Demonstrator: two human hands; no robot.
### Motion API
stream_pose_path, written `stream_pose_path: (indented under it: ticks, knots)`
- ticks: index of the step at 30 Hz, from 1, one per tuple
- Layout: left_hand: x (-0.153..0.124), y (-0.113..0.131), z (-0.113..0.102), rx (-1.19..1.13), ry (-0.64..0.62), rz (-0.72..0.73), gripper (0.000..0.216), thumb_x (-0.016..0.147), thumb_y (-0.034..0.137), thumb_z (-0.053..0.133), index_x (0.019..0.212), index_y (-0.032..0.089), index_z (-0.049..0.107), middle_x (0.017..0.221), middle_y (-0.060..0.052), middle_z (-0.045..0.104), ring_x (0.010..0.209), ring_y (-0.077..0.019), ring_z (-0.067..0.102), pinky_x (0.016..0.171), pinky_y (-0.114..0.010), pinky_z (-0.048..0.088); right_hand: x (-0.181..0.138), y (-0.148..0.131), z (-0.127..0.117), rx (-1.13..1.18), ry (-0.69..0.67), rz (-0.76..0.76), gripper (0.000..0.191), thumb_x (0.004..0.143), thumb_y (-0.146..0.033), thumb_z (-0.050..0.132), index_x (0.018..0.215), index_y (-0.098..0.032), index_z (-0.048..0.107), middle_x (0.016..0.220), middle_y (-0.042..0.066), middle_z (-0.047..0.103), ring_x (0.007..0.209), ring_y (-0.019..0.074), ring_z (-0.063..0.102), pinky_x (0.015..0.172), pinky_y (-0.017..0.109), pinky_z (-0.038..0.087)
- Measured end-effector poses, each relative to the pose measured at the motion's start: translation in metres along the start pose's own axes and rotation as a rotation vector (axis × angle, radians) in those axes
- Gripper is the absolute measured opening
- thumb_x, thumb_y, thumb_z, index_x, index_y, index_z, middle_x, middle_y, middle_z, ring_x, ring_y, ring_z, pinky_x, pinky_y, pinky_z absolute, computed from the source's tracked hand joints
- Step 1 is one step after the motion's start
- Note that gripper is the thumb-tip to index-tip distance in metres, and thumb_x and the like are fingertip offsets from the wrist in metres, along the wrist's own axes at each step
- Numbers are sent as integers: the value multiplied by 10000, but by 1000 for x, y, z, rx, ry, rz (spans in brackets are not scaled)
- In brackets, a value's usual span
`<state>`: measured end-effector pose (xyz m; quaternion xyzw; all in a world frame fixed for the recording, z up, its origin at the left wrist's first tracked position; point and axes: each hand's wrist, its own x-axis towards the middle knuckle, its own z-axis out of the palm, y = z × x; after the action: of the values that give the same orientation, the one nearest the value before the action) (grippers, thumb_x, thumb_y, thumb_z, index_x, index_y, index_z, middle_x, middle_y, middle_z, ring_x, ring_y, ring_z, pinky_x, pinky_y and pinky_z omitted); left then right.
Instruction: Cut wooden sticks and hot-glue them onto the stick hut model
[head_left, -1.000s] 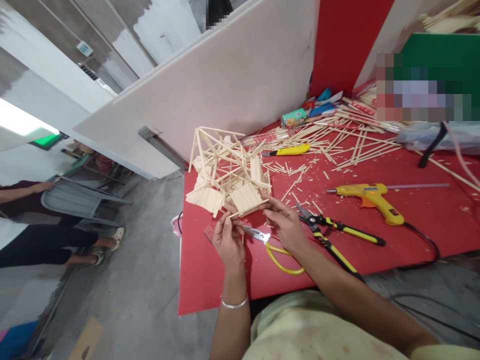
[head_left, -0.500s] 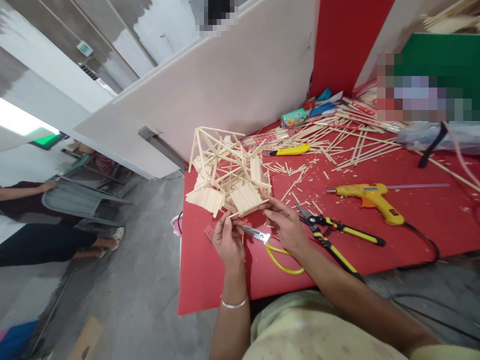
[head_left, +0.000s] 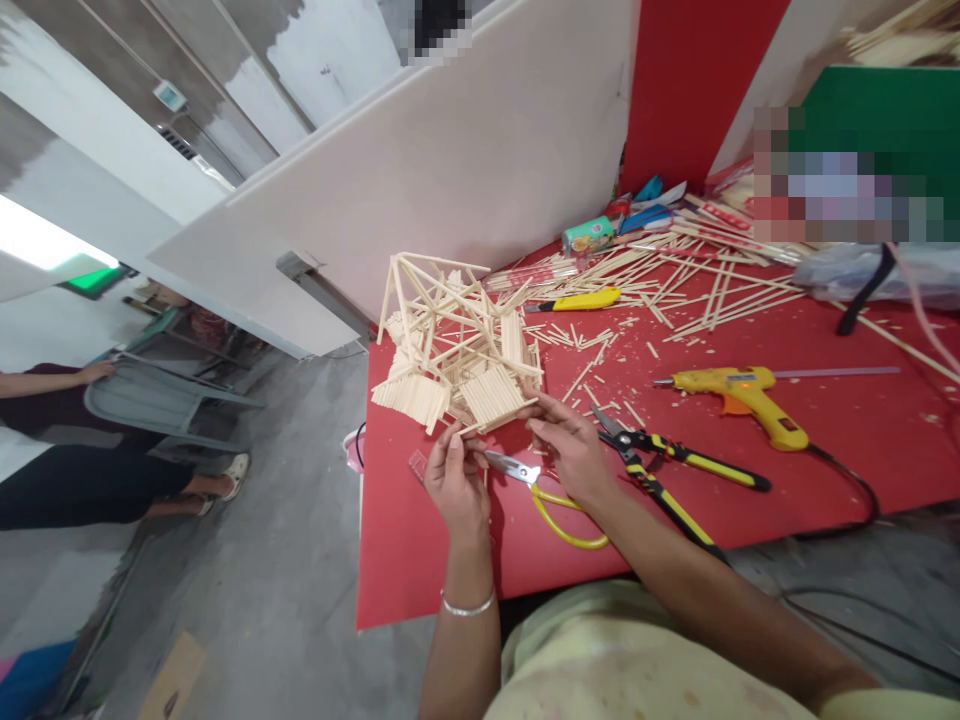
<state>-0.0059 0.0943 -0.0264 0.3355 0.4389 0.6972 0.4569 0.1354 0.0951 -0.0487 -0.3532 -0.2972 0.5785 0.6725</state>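
A model built of thin wooden sticks [head_left: 457, 345] stands near the left end of the red table [head_left: 420, 560]. My left hand [head_left: 461, 480] pinches the near lower edge of the model, fingers closed on a stick there. My right hand [head_left: 570, 445] holds the model's near right corner with thumb and fingers. Yellow-handled scissors [head_left: 544, 490] lie on the table between and under my hands.
Black-and-yellow cutters [head_left: 667, 470] and a yellow glue gun [head_left: 742, 395] with its cord lie to the right. A yellow utility knife [head_left: 581, 299] and many loose sticks [head_left: 697, 280] cover the far side. A white board [head_left: 450, 170] stands behind. A seated person [head_left: 90, 470] is at far left.
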Motion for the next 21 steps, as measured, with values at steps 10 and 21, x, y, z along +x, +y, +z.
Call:
stream_pose_path:
  ticks: [10, 21]
  knots:
    - [0, -1, -2, 1, -9, -7, 243, 850, 296, 716, 1052, 161, 734, 727, -42, 728, 552, -105, 626, 499, -195, 453, -1, -3, 2, -7, 10, 27, 484, 802, -281, 702, 1285, -284, 671, 1007, 24, 709, 721, 119, 562, 594, 249, 410]
    - [-1, 1, 0, -31, -16, -9, 217, 847, 277, 721, 1030, 163, 743, 739, -43, 730, 567, -104, 636, 510, -195, 460, -1, -4, 2, -11, 2, 23, 487, 807, -270, 701, 1292, -298, 667, 1008, 26, 702, 760, 133, 568, 607, 252, 412]
